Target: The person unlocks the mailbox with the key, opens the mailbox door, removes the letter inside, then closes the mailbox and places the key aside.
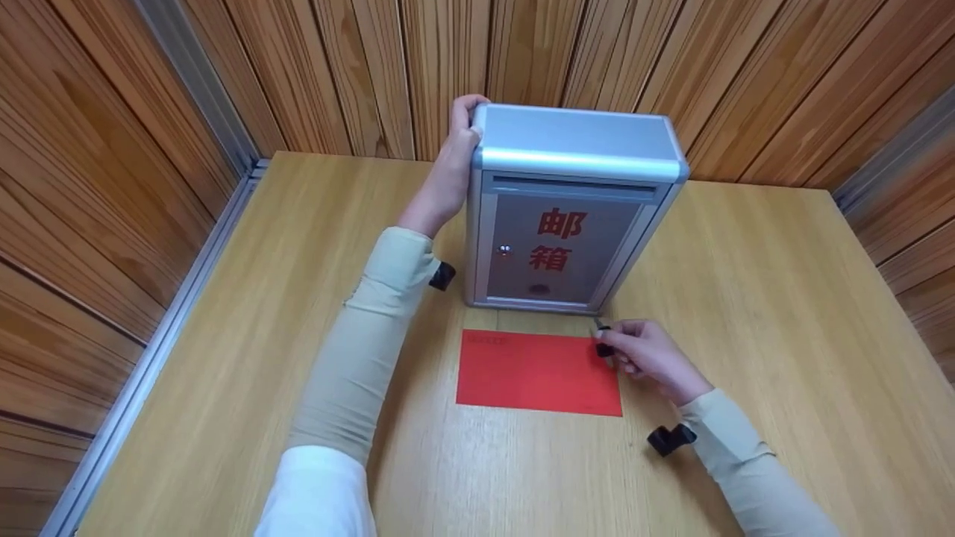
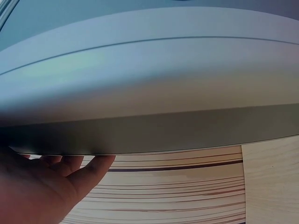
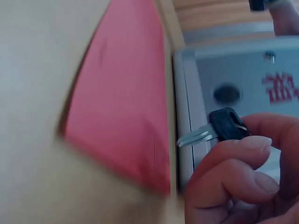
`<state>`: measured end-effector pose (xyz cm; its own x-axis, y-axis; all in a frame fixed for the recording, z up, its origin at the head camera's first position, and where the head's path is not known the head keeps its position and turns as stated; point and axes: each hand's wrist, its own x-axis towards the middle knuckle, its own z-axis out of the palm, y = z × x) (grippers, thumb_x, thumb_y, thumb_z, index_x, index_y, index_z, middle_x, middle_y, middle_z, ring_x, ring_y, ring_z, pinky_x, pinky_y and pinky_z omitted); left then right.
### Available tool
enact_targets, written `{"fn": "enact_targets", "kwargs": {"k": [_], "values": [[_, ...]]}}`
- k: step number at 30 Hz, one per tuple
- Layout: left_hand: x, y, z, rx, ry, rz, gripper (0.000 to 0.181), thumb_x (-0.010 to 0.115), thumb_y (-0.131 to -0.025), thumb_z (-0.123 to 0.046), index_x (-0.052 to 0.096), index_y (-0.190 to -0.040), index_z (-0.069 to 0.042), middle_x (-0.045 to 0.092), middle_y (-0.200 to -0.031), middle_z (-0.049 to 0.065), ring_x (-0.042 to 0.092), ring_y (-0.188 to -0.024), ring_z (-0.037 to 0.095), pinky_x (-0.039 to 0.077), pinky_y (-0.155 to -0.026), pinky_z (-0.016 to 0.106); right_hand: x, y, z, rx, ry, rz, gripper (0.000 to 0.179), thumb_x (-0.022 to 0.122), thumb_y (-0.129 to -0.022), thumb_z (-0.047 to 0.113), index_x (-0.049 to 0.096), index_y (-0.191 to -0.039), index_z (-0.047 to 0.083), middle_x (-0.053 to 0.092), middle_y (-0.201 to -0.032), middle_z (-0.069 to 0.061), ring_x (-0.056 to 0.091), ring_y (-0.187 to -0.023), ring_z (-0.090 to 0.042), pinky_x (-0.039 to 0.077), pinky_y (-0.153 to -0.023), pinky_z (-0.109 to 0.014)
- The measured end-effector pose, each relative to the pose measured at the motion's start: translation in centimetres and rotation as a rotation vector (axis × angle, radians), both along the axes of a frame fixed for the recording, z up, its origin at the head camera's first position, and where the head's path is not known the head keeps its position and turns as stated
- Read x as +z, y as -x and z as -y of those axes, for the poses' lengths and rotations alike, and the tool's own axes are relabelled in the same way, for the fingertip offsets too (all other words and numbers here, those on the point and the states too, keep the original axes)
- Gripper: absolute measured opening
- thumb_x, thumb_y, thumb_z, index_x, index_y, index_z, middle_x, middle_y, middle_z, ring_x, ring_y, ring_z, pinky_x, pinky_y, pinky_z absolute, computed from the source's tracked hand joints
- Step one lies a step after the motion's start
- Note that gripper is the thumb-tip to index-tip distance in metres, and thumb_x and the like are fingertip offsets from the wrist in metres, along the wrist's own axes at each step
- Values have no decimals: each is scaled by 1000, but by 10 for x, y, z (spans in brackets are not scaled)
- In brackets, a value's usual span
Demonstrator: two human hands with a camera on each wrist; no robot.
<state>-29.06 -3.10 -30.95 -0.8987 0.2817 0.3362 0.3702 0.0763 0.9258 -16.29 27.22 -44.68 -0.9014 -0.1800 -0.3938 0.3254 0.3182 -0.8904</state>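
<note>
A silver-grey metal mailbox (image 1: 574, 239) with red characters, a slot near the top and a small lock (image 1: 504, 250) stands upright on the table. My left hand (image 1: 451, 160) holds its upper left side, and the fingers (image 2: 96, 172) reach round the back edge in the left wrist view. In front of the box's lower right corner, my right hand (image 1: 649, 350) pinches a key (image 3: 226, 125) by its black head. The metal blade points away from the fingertips. A red envelope (image 1: 537, 373) lies flat before the box, its right end close under the key.
The wooden table (image 1: 761, 313) extends to both sides of the mailbox. Behind it rises a wood-plank wall (image 1: 440, 67). A metal frame rail (image 1: 171, 328) runs along the left edge. Black camera mounts (image 1: 671, 440) stick out from both wrists.
</note>
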Motion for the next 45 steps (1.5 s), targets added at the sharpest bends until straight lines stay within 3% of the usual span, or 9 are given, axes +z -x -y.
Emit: {"fn": "enact_targets", "kwargs": {"k": [7, 14, 21, 27, 32, 39, 45], "values": [[1, 1, 1, 7, 0, 1, 49, 30, -89, -39, 24, -134, -21, 34, -135, 4, 35, -122, 17, 32, -96, 36, -3, 5, -24, -23, -131, -14, 21, 63, -91, 18, 57, -93, -1, 53, -70, -4, 42, -51, -11, 35, -45, -22], [1, 2, 1, -5, -8, -9, 50, 29, -87, -37, 24, -133, -18, 33, -134, 5, 34, -122, 17, 31, -96, 35, -10, 6, -33, -43, -261, -82, 17, 64, -87, 9, 52, -94, -2, 52, -70, -3, 46, -52, -10, 40, -45, -23], [1, 2, 1, -3, -12, -8, 49, 29, -88, -37, 24, -133, -19, 33, -133, 4, 34, -121, 16, 31, -96, 35, -13, 5, -36, -35, -422, -155, 26, 65, -89, 13, 53, -108, 0, 54, -83, -10, 51, -64, -17, 45, -52, -27], [0, 2, 1, -1, -10, -11, 48, 29, -88, -36, 25, -133, -20, 34, -133, 4, 34, -122, 17, 31, -96, 37, -11, 2, -34, 12, -447, -193, 30, 64, -90, 20, 53, -110, 1, 55, -81, -11, 51, -60, -18, 45, -50, -29], [-2, 1, 1, 3, -5, -25, 48, 28, -89, -38, 25, -134, -20, 35, -133, 4, 36, -121, 17, 32, -96, 37, 1, -5, -28, 57, -499, -212, 35, 61, -92, 29, 51, -112, 2, 59, -87, -11, 54, -64, -21, 47, -55, -31], [-5, -2, 6, -7, 2, -17, 54, 24, -96, -43, 20, -145, -22, 27, -147, 4, 28, -132, 16, 26, -104, 41, 31, -19, -11, 71, -597, -335, 46, 62, -91, 37, 54, -119, 2, 59, -101, -12, 56, -82, -25, 50, -65, -32], [3, -12, 13, 38, 21, -8, 62, 21, -99, -46, 9, -152, -18, 16, -156, 5, 20, -139, 13, 20, -109, 37, 51, -32, 8, 106, -604, -477, 54, 60, -92, 39, 52, -128, 1, 56, -120, -17, 54, -103, -34, 48, -83, -48]]}}
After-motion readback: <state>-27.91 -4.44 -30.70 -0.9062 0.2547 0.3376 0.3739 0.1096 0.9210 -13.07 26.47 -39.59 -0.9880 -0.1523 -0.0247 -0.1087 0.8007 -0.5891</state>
